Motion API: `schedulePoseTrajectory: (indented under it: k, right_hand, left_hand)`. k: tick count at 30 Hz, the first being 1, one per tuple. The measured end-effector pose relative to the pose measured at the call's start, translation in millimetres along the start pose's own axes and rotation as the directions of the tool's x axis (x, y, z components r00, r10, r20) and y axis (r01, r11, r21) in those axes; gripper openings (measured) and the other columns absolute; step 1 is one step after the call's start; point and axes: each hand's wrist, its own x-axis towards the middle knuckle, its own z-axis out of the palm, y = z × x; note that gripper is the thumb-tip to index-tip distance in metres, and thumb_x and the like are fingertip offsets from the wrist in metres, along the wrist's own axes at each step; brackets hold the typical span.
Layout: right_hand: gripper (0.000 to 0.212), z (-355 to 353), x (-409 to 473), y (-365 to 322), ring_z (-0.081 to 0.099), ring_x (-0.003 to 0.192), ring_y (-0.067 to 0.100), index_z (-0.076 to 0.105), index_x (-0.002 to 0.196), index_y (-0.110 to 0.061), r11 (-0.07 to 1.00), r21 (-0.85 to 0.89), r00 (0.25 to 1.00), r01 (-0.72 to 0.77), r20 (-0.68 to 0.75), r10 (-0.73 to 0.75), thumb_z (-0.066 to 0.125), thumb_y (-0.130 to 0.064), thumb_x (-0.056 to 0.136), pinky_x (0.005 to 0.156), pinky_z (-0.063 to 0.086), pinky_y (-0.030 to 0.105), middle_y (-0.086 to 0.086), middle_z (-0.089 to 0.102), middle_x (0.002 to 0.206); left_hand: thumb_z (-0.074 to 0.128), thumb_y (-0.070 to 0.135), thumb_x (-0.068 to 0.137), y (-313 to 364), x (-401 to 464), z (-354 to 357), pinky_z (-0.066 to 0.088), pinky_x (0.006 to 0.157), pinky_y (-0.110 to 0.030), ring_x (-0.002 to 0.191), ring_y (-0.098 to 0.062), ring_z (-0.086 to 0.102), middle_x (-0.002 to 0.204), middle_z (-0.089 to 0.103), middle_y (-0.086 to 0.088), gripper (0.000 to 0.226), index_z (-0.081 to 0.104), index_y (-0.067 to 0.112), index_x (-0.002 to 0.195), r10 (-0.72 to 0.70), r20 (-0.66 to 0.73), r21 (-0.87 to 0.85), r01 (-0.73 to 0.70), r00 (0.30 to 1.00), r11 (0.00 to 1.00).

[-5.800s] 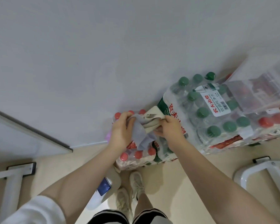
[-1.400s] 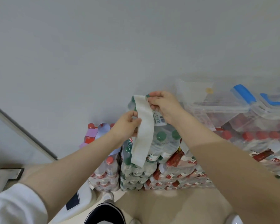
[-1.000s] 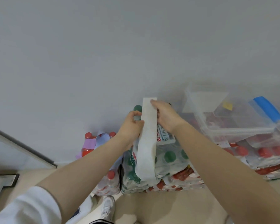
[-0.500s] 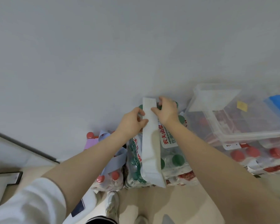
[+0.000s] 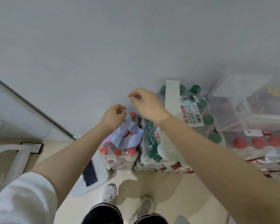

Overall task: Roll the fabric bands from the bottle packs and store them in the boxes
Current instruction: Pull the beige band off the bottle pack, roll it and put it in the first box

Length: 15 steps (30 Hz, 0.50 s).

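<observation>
A white fabric band (image 5: pixel 172 96) lies flat along the top of the green-capped bottle pack (image 5: pixel 199 117), and neither hand touches it. A pale blue band (image 5: pixel 128 136) sits in loose loops on the lower red-capped bottle pack (image 5: pixel 118 155) to the left. My left hand (image 5: pixel 114 118) pinches the upper end of this blue band. My right hand (image 5: pixel 146 104) hovers above the gap between the two packs with fingers loosely curled, holding nothing. Clear plastic boxes (image 5: pixel 255 101) stand on more red-capped packs (image 5: pixel 257 143) at the right.
A grey wall rises right behind the packs. A white floor scale (image 5: pixel 91 177) with a dark screen lies left of my feet. White stand legs (image 5: pixel 14 152) occupy the left floor. A pale panel leans at far left.
Both hands let go of the white band, which now lies on the green-capped pack. They moved left and down; my left hand took hold of the pale blue band.
</observation>
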Motion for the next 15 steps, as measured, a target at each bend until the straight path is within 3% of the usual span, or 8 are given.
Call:
schedulePoseTrajectory:
  k: [2, 4, 8, 9, 10, 11, 12, 15]
  right_hand:
    - [0.018, 33.4, 2.4, 4.7, 0.054, 0.081, 0.019, 0.062, 0.092, -0.011, 0.994, 0.028, 0.99, -0.11, 0.091, 0.107, 0.044, -0.012, 0.093, 0.074, 0.042, 0.026, 0.001, 0.06, 0.086]
    - [0.023, 70.6, 5.4, 23.4, 0.04, 0.069, 0.021, 0.05, 0.073, -0.012, 0.971, -0.048, 0.963, -0.236, 0.123, 0.24, 0.039, -0.008, 0.092, 0.065, 0.033, 0.028, 0.001, 0.045, 0.067]
    - [0.032, 136.7, 0.1, 70.6, 0.039, 0.074, 0.021, 0.044, 0.063, -0.012, 0.925, -0.083, 0.918, -0.37, 0.12, 0.378, 0.037, -0.005, 0.093, 0.058, 0.028, 0.029, 0.005, 0.043, 0.066]
    - [0.028, 150.0, -2.5, 79.8, 0.045, 0.083, 0.025, 0.054, 0.075, -0.014, 0.911, -0.107, 0.903, -0.398, 0.131, 0.41, 0.036, -0.008, 0.095, 0.064, 0.035, 0.029, 0.007, 0.052, 0.078]
    - [0.024, 163.2, -3.0, 90.8, 0.049, 0.099, 0.03, 0.059, 0.101, -0.011, 0.904, -0.123, 0.897, -0.409, 0.126, 0.423, 0.036, -0.011, 0.096, 0.079, 0.041, 0.031, 0.011, 0.056, 0.104]
    - [0.031, 172.9, -3.5, 97.5, 0.046, 0.115, 0.033, 0.051, 0.124, -0.008, 0.896, -0.152, 0.893, -0.416, 0.118, 0.435, 0.036, -0.014, 0.097, 0.091, 0.04, 0.037, 0.015, 0.048, 0.128]
    - [0.039, 181.4, -3.3, 103.8, 0.04, 0.123, 0.034, 0.041, 0.135, -0.01, 0.89, -0.186, 0.892, -0.416, 0.108, 0.439, 0.038, -0.017, 0.097, 0.097, 0.039, 0.04, 0.015, 0.037, 0.14]
    - [0.053, 197.6, 1.1, 111.3, 0.026, 0.133, 0.032, 0.029, 0.142, -0.023, 0.854, -0.336, 0.886, -0.397, 0.101, 0.452, 0.047, -0.033, 0.093, 0.098, 0.036, 0.041, 0.01, 0.022, 0.15]
  left_hand:
    - [0.044, 0.011, 0.09, -24.5, 1.7, -12.6, 0.052, 0.081, -0.04, 0.083, -0.027, 0.063, 0.098, 0.06, -0.008, 0.027, 0.054, 0.007, 0.115, -0.048, 0.0, 0.062, 0.048, 0.999, 0.997]
    - [0.044, 0.011, 0.09, -50.8, 5.3, -21.6, 0.047, 0.085, -0.036, 0.095, -0.032, 0.062, 0.103, 0.063, -0.013, 0.03, 0.052, 0.005, 0.118, -0.08, 0.035, 0.16, 0.074, 0.996, 0.984]
    - [0.049, 0.009, 0.089, -100.9, 23.7, -29.1, 0.037, 0.089, -0.029, 0.111, -0.034, 0.055, 0.126, 0.057, -0.017, 0.044, 0.041, 0.006, 0.133, -0.034, 0.19, 0.392, -0.044, 0.981, 0.919]
    - [0.05, 0.008, 0.088, -112.7, 29.8, -29.7, 0.035, 0.09, -0.028, 0.114, -0.033, 0.052, 0.13, 0.053, -0.018, 0.05, 0.038, 0.008, 0.137, -0.024, 0.205, 0.401, -0.062, 0.979, 0.914]
    - [0.052, 0.008, 0.088, -123.7, 36.7, -29.6, 0.033, 0.093, -0.027, 0.117, -0.033, 0.05, 0.133, 0.049, -0.018, 0.055, 0.034, 0.011, 0.14, -0.021, 0.217, 0.408, -0.071, 0.976, 0.91]
    - [0.054, 0.009, 0.087, -134.0, 43.6, -29.2, 0.032, 0.097, -0.029, 0.121, -0.033, 0.046, 0.136, 0.044, -0.019, 0.061, 0.029, 0.013, 0.142, -0.023, 0.227, 0.418, -0.076, 0.974, 0.905]
    - [0.056, 0.012, 0.087, -144.6, 50.1, -28.1, 0.031, 0.101, -0.031, 0.125, -0.034, 0.042, 0.139, 0.039, -0.019, 0.065, 0.025, 0.015, 0.144, -0.033, 0.238, 0.427, -0.074, 0.971, 0.901]
    - [0.062, 0.015, 0.084, -169.8, 65.4, -20.6, 0.029, 0.108, -0.035, 0.131, -0.035, 0.035, 0.144, 0.029, -0.021, 0.074, 0.022, 0.018, 0.146, -0.038, 0.264, 0.409, -0.076, 0.964, 0.909]
